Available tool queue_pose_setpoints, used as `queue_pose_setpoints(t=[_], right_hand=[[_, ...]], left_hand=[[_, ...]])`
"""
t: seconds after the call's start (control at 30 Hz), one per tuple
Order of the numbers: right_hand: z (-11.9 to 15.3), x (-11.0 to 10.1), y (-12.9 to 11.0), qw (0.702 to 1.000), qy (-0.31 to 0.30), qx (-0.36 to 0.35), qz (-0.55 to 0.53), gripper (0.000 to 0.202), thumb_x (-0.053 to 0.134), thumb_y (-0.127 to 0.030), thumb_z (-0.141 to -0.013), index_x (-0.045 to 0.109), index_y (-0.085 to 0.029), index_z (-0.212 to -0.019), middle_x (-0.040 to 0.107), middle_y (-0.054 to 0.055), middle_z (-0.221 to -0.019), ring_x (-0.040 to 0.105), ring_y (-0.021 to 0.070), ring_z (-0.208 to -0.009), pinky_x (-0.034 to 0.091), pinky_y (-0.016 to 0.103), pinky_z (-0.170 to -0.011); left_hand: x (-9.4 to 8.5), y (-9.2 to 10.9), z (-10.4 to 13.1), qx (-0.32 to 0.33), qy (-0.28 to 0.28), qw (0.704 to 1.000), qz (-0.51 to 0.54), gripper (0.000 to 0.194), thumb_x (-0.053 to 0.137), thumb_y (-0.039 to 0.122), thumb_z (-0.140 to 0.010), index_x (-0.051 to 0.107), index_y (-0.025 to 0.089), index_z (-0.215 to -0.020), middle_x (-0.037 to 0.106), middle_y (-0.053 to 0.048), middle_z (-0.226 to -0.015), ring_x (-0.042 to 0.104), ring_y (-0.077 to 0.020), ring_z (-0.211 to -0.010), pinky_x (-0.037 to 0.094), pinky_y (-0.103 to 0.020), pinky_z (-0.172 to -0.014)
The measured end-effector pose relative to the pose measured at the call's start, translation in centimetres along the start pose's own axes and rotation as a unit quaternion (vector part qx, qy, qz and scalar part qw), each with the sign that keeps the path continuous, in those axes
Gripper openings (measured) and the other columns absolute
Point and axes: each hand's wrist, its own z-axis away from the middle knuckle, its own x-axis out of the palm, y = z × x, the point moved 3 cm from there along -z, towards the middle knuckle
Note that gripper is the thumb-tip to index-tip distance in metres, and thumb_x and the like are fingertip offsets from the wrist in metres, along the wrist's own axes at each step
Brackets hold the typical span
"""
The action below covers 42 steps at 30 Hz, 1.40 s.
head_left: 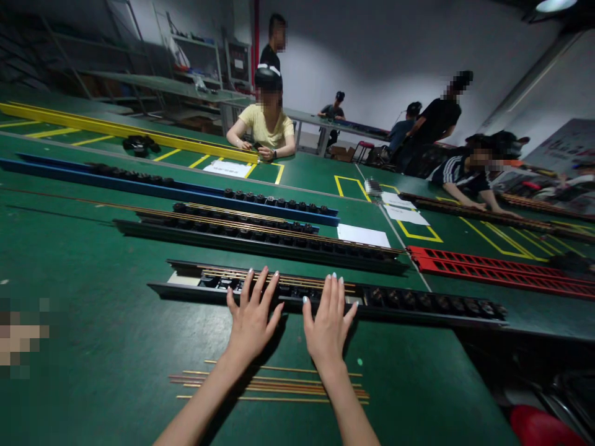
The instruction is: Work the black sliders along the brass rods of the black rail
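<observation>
A long black channel (432, 319) lies across the green table (102, 341), with black blocks (409, 300) lined up inside and thin brass rods (297, 279) along its left and middle part. My left hand (253, 313) rests on the channel's near edge, fingers spread over the rods. To its right, my right hand (328, 319) lies with fingers stretched across the same channel and the thumb apart. Neither hand grips anything. Several loose brass rods (288, 388) lie on the table below the channel, partly hidden by my forearms.
Behind are another black channel with rods (260, 241), a blue channel (186, 189), red slotted rails (493, 272), a yellow beam (139, 133) and white papers (362, 235). Several people sit or stand farther back. The table edge (478, 378) runs at the right; part of a hand (21, 341) shows far left.
</observation>
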Motion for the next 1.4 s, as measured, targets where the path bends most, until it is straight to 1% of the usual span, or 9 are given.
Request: queue_pose_setpoints(t=[0.3, 0.47, 0.63, 0.77, 0.93, 1.03, 1.13, 1.23, 1.4], right_hand=[[0.07, -0.33, -0.16, 1.0, 0.021, 0.002, -0.023, 0.067, 0.029, -0.038, -0.096, -0.001, -0.011, -0.15, 0.024, 0.016, -0.154, 0.013, 0.0244, -0.145, 0.015, 0.058, -0.111], [0.05, -0.14, -0.35, 0.999, -0.004, -0.028, -0.021, 0.065, 0.027, -0.037, -0.097, 0.0, -0.013, -0.15, 0.027, 0.016, -0.153, 0.019, 0.0254, -0.143, 0.011, 0.061, -0.11], [0.05, -0.08, -0.31, 0.999, 0.003, -0.029, -0.027, 0.066, 0.028, -0.038, -0.097, -0.001, -0.013, -0.15, 0.029, 0.015, -0.152, 0.02, 0.0252, -0.143, 0.012, 0.061, -0.11], [0.17, -0.14, -0.48, 0.999, 0.012, -0.026, -0.037, 0.067, 0.029, -0.038, -0.097, -0.002, -0.013, -0.15, 0.025, 0.015, -0.154, 0.016, 0.0244, -0.144, 0.013, 0.059, -0.11], [0.28, 0.15, -0.7, 0.997, -0.001, -0.067, -0.04, 0.065, 0.028, -0.039, -0.097, 0.002, -0.013, -0.151, 0.028, 0.016, -0.152, 0.019, 0.0257, -0.143, 0.009, 0.06, -0.11], [0.29, 0.29, -0.63, 0.997, -0.004, -0.074, -0.038, 0.065, 0.028, -0.04, -0.097, 0.004, -0.013, -0.151, 0.03, 0.016, -0.151, 0.021, 0.0264, -0.142, 0.008, 0.062, -0.109], [0.29, 0.29, -0.64, 0.996, -0.005, -0.072, -0.042, 0.065, 0.028, -0.04, -0.097, 0.004, -0.013, -0.151, 0.03, 0.017, -0.151, 0.022, 0.0268, -0.142, 0.009, 0.062, -0.109], [0.3, 0.19, -0.74, 0.996, -0.002, -0.066, -0.055, 0.066, 0.028, -0.04, -0.097, 0.0, -0.015, -0.151, 0.03, 0.016, -0.151, 0.021, 0.0262, -0.142, 0.011, 0.061, -0.109], [0.35, -0.05, -0.83, 0.995, 0.001, -0.063, -0.078, 0.068, 0.03, -0.04, -0.097, -0.004, -0.015, -0.15, 0.026, 0.014, -0.154, 0.017, 0.024, -0.144, 0.015, 0.057, -0.111]], left_hand=[[0.02, 0.05, 0.02, 0.002, -0.002, 1.0, -0.011, 0.058, 0.044, 0.034, -0.092, 0.026, 0.03, -0.147, 0.033, -0.004, -0.153, 0.021, -0.0274, -0.143, 0.004, -0.058, -0.113], [-0.04, 0.06, 0.01, 0.001, -0.003, 1.0, -0.005, 0.058, 0.044, 0.035, -0.092, 0.026, 0.03, -0.147, 0.033, -0.004, -0.153, 0.021, -0.0274, -0.143, 0.003, -0.058, -0.113], [-0.06, 0.01, 0.0, 0.0, -0.006, 1.0, -0.001, 0.058, 0.044, 0.035, -0.092, 0.026, 0.031, -0.147, 0.032, -0.003, -0.153, 0.02, -0.0269, -0.143, 0.003, -0.058, -0.113], [-0.02, -0.01, -0.04, 0.0, -0.005, 1.0, -0.004, 0.058, 0.044, 0.035, -0.092, 0.026, 0.03, -0.147, 0.032, -0.004, -0.153, 0.02, -0.0272, -0.143, 0.003, -0.058, -0.113], [0.08, -0.06, 0.01, 0.0, -0.006, 1.0, -0.001, 0.058, 0.044, 0.034, -0.091, 0.026, 0.031, -0.147, 0.032, -0.004, -0.153, 0.02, -0.0274, -0.143, 0.003, -0.059, -0.113], [0.1, -0.06, 0.04, -0.001, -0.005, 1.0, 0.0, 0.058, 0.044, 0.034, -0.092, 0.027, 0.031, -0.146, 0.032, -0.004, -0.153, 0.02, -0.0272, -0.143, 0.002, -0.058, -0.113], [0.07, -0.05, 0.06, -0.002, -0.004, 1.0, -0.001, 0.057, 0.044, 0.035, -0.092, 0.027, 0.031, -0.146, 0.033, -0.004, -0.153, 0.02, -0.027, -0.143, 0.001, -0.058, -0.113], [0.05, -0.03, 0.07, 0.0, -0.003, 1.0, -0.005, 0.058, 0.044, 0.034, -0.092, 0.027, 0.03, -0.146, 0.033, -0.004, -0.153, 0.02, -0.0269, -0.143, 0.002, -0.058, -0.113], [0.01, -0.03, 0.05, 0.0, -0.002, 1.0, -0.007, 0.057, 0.044, 0.035, -0.092, 0.027, 0.03, -0.146, 0.034, -0.004, -0.153, 0.021, -0.0272, -0.143, 0.002, -0.059, -0.113]])
